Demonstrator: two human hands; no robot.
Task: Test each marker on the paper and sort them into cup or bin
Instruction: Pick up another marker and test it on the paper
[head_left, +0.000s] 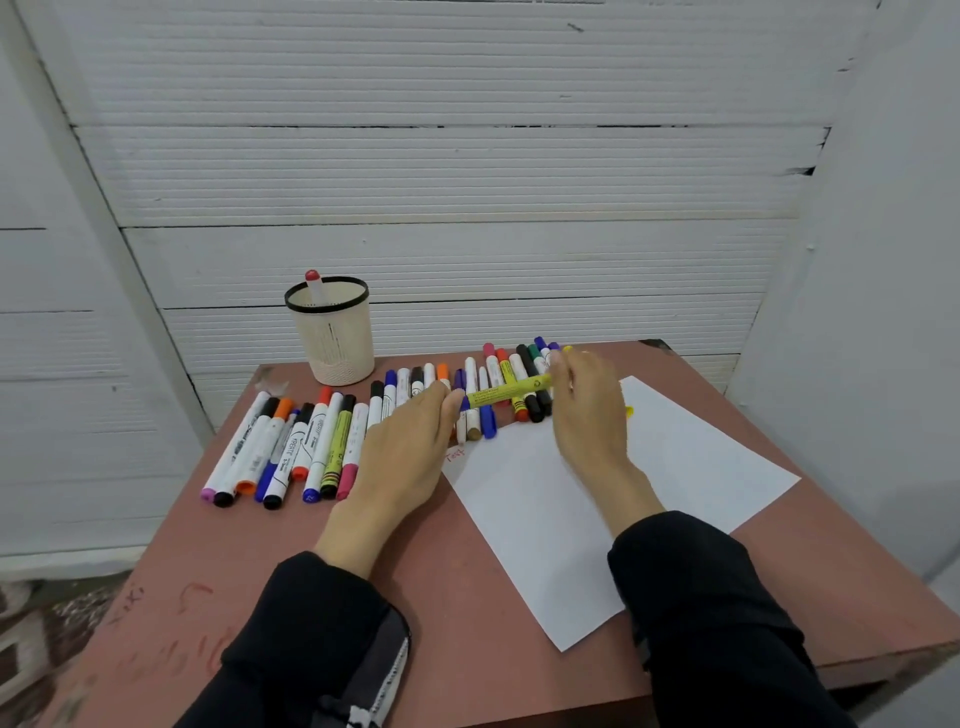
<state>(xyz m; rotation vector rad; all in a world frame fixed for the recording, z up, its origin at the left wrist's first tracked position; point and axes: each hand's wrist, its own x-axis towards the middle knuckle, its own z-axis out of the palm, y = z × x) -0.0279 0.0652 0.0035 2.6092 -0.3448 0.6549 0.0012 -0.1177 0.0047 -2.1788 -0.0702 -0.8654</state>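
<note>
Both hands hold one yellow marker (506, 391) level above the row of markers (332, 441): left hand (410, 447) pinches its left end, right hand (584, 400) curls round the right end, motion-blurred. A small yellow bit (629, 411) shows just past the right hand; cannot tell what it is. Smooth white paper (545, 519) lies flat and skewed on the matte reddish desk (493, 675), red writing (455, 453) at its corner. Round cream perforated cup (332, 332) with black rim stands behind, holding a red-capped marker (314, 286).
</note>
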